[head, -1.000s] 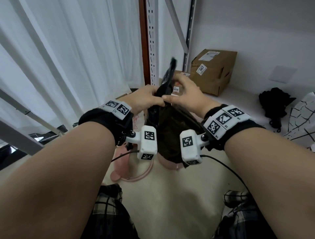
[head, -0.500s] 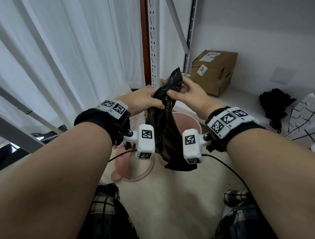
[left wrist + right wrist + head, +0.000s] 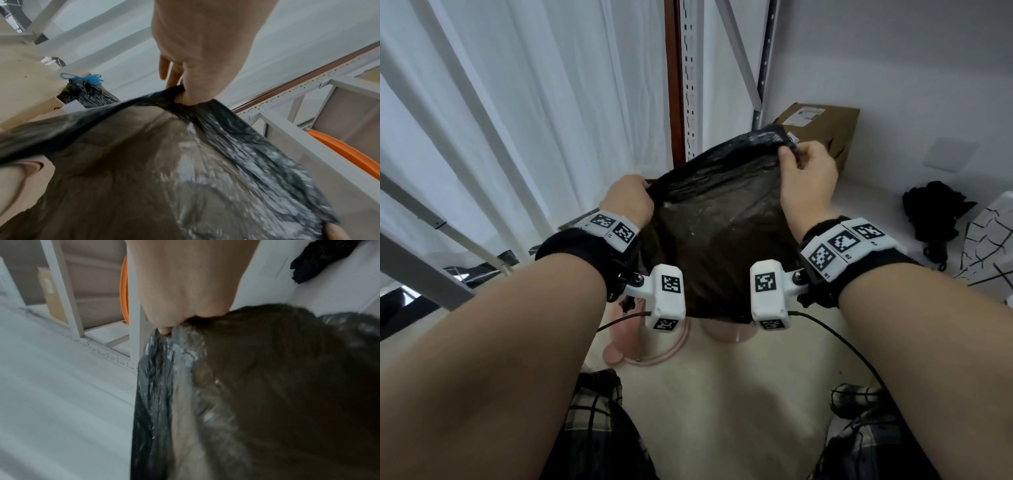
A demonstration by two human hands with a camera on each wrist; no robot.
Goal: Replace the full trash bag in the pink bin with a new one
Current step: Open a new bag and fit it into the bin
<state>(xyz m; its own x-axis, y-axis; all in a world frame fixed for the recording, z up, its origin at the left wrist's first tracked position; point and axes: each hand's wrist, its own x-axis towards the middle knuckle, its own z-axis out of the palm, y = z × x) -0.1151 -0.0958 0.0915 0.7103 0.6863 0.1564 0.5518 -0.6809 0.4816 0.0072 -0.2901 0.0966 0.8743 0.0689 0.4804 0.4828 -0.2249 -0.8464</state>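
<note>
I have the new trash bag [image 3: 715,219] stretched out flat between both hands, held up in the air above the pink bin [image 3: 726,334], of which only a sliver of pink base shows below the bag's lower edge. My left hand [image 3: 628,202] grips the bag's near-left top corner; in the left wrist view the thumb and fingers [image 3: 185,95] are curled tight on a bunched fold of the plastic. My right hand [image 3: 808,178] holds the far-right top corner, slightly higher and further from me, with fingertips [image 3: 789,154] pinching the rim (the right wrist view is blurred, but it shows the plastic gathered under the closed fingers). The bag is thin, dark and partly see-through, with pale creases across it, and its top edge runs taut from one hand to the other.

On the floor just left of the bin lies its pink lid [image 3: 654,346]. Behind my right hand sits 1 cardboard box [image 3: 825,130] against the wall, and a heap of black cloth [image 3: 935,212] lies well to the right. The left wrist view also catches a full black bag tied with blue string [image 3: 86,91], set on the floor beside the white curtain [image 3: 517,102].
</note>
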